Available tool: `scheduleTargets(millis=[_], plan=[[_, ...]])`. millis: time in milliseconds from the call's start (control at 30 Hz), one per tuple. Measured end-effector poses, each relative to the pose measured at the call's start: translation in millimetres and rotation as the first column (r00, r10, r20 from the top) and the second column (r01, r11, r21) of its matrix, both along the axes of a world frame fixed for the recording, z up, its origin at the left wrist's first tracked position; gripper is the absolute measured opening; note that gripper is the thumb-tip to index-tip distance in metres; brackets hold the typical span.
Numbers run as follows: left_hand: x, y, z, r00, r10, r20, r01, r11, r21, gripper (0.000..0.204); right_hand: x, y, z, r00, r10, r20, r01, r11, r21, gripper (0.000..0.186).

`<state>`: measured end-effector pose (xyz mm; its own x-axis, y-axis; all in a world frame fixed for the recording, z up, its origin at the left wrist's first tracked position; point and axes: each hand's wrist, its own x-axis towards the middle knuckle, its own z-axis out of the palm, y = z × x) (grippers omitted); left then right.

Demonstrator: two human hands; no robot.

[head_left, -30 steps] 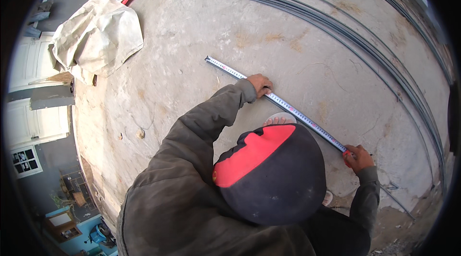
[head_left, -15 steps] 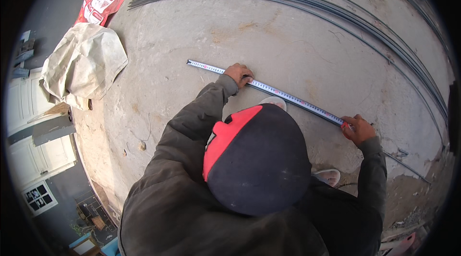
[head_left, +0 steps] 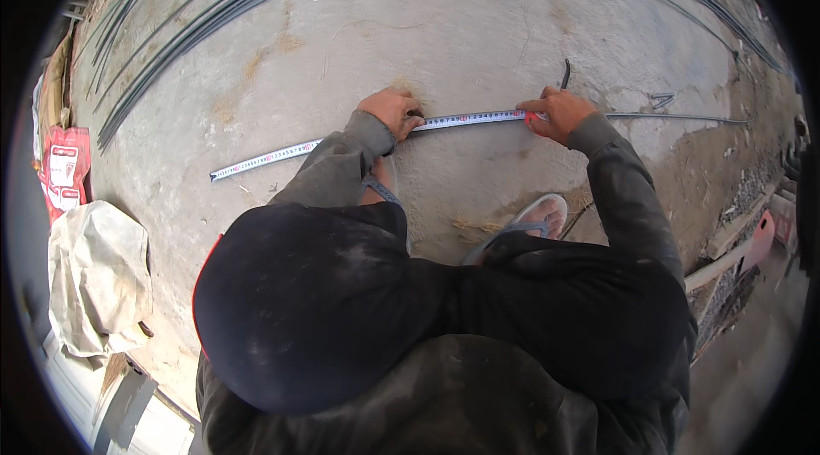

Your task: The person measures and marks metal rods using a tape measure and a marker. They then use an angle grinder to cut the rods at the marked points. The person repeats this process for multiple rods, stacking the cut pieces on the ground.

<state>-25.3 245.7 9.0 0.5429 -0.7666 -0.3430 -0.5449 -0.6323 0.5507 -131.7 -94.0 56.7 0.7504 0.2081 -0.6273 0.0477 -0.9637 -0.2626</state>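
Crosswise, a tape measure (head_left: 472,119) — pinched in left hand (head_left: 390,110), red case (head_left: 535,122) clasped in right hand (head_left: 562,111).

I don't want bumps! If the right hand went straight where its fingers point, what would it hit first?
Likely the left hand: the right hand points toward it along the measuring tape, though depth is unclear.

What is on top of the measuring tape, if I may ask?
The left hand and its sleeve overlap the middle of the measuring tape, hiding a stretch of blade. The right hand covers its red end; only some red shows, the rest is hidden.
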Motion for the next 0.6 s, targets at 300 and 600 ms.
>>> scheduleTargets(millis=[300, 600], plan=[[-11, -21, -11, 0.995, 0.087, -0.042, -0.081, 0.988, 0.131, 0.019, -11, -1, 4, 0.994, -0.060, 0.095, 0.073, 0.988, -0.135, 0.037], [-23, -66, -19, 0.997, 0.076, 0.015, -0.077, 0.996, 0.042, 0.019, -55, -18, -19, 0.896, -0.228, 0.381, 0.230, 0.972, 0.042, 0.042]])
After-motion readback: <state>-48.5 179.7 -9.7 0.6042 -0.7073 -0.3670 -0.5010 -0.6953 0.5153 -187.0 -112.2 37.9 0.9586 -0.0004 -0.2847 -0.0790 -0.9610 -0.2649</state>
